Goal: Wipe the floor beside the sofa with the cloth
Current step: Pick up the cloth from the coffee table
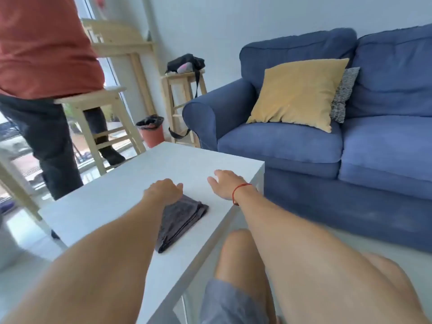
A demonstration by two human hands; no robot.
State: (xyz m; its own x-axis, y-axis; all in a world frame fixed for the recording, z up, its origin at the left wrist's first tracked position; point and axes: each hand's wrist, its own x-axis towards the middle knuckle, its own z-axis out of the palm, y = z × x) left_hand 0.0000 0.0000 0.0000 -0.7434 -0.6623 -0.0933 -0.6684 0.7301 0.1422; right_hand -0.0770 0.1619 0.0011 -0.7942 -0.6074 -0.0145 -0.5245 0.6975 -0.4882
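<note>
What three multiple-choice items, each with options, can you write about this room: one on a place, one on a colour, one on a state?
1. Where does the folded cloth lie?
A. on the white table
B. on the sofa
C. on the floor

2. What colour is the big cushion on the sofa?
A. red
B. yellow
C. green

3. What is the left hand doing?
A. holding a cup
B. resting on the far end of the cloth
C. gripping the sofa arm

Answers:
1 A, the cloth lies flat on the tabletop.
2 B, the cushion is yellow against the blue sofa.
3 B, the left hand covers the cloth's far end; the right hand is empty.
</note>
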